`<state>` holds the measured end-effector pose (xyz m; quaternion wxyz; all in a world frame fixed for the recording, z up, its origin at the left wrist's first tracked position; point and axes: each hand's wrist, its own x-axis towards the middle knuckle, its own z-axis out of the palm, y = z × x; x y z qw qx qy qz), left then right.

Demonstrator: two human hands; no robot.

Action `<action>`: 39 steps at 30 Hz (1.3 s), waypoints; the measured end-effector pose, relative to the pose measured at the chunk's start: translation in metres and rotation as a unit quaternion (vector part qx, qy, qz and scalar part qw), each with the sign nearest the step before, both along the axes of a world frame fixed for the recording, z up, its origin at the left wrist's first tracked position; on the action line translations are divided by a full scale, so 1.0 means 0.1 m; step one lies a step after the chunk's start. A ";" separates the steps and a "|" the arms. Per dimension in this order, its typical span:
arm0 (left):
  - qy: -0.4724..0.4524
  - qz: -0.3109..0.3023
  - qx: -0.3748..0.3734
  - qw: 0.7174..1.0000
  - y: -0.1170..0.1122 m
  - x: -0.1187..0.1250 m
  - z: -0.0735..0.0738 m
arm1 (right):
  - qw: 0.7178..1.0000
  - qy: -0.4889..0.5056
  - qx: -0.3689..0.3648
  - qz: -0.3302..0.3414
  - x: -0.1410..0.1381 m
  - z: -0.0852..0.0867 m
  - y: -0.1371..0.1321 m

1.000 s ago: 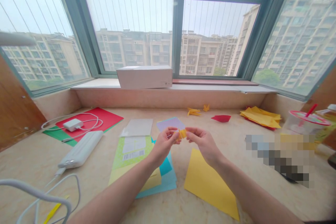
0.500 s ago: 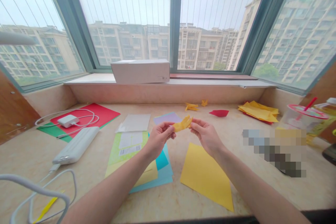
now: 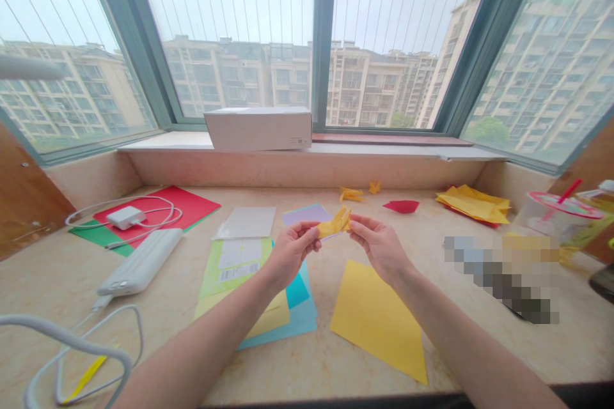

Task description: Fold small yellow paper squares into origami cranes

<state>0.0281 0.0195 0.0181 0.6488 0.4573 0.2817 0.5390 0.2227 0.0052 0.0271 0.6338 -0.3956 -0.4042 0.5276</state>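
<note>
A small folded yellow paper piece (image 3: 332,225) is held up over the middle of the table. My left hand (image 3: 296,249) pinches its left end between thumb and fingers. The fingertips of my right hand (image 3: 373,239) close on its right end, where narrow points stick up. Below and right lies a flat yellow paper sheet (image 3: 378,319). Under my left forearm are light blue sheets (image 3: 300,319) and a green packet with a barcode label (image 3: 208,275). Toward the back rest two small folded yellow paper shapes (image 3: 352,194).
At left are a white power bank (image 3: 141,262), a charger (image 3: 125,217) with cables, and red and green paper (image 3: 194,204). A red folded piece (image 3: 401,206), a stack of yellow papers (image 3: 472,203) and a plastic cup (image 3: 551,220) stand right. A white box (image 3: 259,129) sits on the sill.
The folded paper's points stand a little more upright between my fingers. Both hands stay in nearly the same place, and the view has shifted slightly.
</note>
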 end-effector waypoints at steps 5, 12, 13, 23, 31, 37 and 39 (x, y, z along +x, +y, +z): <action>0.025 -0.003 -0.014 1.000 0.01 -0.01 -0.02 | 1.000 -0.005 -0.001 -0.006 -0.01 -0.04 0.00; 0.046 -0.016 -0.005 0.999 -0.01 -0.01 0.01 | 1.000 -0.022 0.010 0.012 0.00 -0.06 0.01; 0.047 -0.022 0.001 0.999 -0.02 -0.01 0.02 | 0.999 -0.037 0.017 0.024 -0.01 -0.07 0.00; 0.110 0.008 0.080 0.991 -0.10 0.06 0.04 | 0.978 -0.101 0.088 0.163 -0.15 -0.11 -0.12; 0.162 0.011 0.112 0.980 -0.09 0.06 0.00 | 0.981 -0.065 0.085 0.163 -0.19 -0.08 -0.12; 0.134 0.003 0.117 0.984 -0.14 0.07 0.00 | 0.986 -0.075 0.045 0.141 -0.15 -0.09 -0.10; 0.139 -0.011 0.121 0.983 -0.15 0.06 0.01 | 0.985 -0.082 0.040 0.148 -0.14 -0.09 -0.10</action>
